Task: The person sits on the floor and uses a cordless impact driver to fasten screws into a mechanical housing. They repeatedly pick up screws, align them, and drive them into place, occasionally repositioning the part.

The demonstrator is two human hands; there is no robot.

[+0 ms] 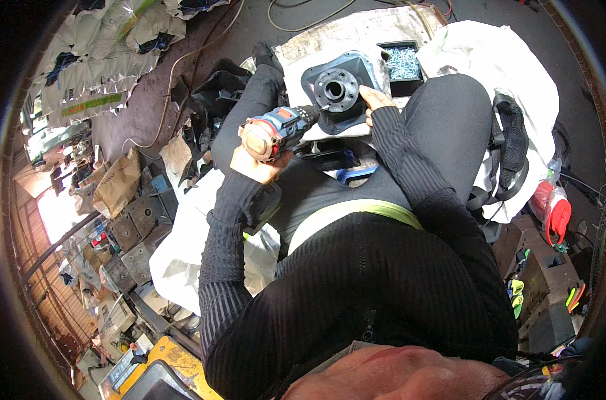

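My left hand (259,167) is wrapped round the handle of a blue and black cordless drill (286,125). The drill's chuck points right, and its bit reaches the near left edge of the round flange on a black plastic part (343,122). This part has a square base and a flange with a raised centre tube and a ring of holes. At its right side, my right hand (376,103) holds the edge with bent fingers. The part sits between my knees on a pale, worn surface (303,45). Some fingertips of the right hand are hidden.
Beyond my right hand stands a black box of small bluish screws (403,63). White sacks lie on both sides, one (516,67) under a black strap (513,137). A blue-edged object (356,175) lies between my thighs. Hoses (176,67) cross the floor at left.
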